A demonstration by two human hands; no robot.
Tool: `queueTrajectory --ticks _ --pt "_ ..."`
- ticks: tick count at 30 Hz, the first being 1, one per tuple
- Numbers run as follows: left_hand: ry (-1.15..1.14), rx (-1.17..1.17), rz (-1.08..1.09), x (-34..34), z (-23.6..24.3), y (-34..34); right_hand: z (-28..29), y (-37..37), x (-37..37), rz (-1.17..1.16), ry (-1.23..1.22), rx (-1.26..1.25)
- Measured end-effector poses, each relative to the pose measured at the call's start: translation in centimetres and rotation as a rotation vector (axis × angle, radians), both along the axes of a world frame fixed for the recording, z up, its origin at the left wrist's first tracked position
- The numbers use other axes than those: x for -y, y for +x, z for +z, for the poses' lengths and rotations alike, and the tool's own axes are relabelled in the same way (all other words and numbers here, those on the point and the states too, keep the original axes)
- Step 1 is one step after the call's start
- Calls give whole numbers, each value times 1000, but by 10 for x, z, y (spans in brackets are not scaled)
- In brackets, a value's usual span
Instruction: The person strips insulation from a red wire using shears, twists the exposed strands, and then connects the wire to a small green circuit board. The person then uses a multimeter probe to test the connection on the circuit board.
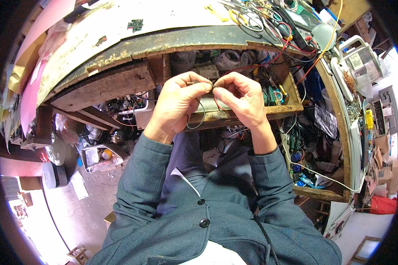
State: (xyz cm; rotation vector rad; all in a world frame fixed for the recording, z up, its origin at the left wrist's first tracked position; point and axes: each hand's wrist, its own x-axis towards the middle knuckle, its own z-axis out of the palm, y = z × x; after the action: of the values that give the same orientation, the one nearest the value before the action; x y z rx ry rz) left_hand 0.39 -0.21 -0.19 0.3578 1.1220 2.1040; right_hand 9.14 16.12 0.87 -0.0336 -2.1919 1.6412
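My left hand point(177, 99) is closed in a pinch on a thin grey-green cable point(203, 115), which hangs in a loop below it. A small metal piece point(189, 83), perhaps a plug, shows by its thumb and finger. My right hand point(243, 99) pinches close against the left fingertips, where red and dark wires point(218, 106) show; exactly what its fingertips grip is too small to make out. Both hands are over an open wooden drawer point(284, 107) full of cables, tools and parts.
A worn workbench point(141, 37) carries a small circuit board point(135, 25), tangled test leads point(252, 20) and an electronic instrument point(296, 31). A wooden board point(101, 86) juts out left. Below are a tub of parts point(97, 159) and another cluttered wooden box point(345, 185) at right.
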Motion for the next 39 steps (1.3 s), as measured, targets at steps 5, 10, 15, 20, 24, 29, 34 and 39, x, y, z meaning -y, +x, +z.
queueTrajectory --ticks 5,10,15,20,24,29,34,39 --pt "13 -28 -16 -1 -8 -2 0 0 -2 79 -64 31" --pt "-1 -17 -23 0 -5 -1 -4 -1 -9 165 -44 46" --pt "11 -6 -38 2 -2 -1 0 -1 -9 162 -141 -8" --pt "33 -9 -30 -3 -5 1 1 0 -2 64 -42 -7" --pt "-39 -17 -87 1 -4 -3 -1 0 -3 51 -10 -37" --pt "-13 -31 -33 -4 -11 -1 1 1 -1 41 -60 -44" --pt "-56 -53 -73 0 -6 -2 0 -4 1 -7 -137 -89" --pt "-120 -150 -42 -5 -7 2 -2 -1 -1 34 22 -60"
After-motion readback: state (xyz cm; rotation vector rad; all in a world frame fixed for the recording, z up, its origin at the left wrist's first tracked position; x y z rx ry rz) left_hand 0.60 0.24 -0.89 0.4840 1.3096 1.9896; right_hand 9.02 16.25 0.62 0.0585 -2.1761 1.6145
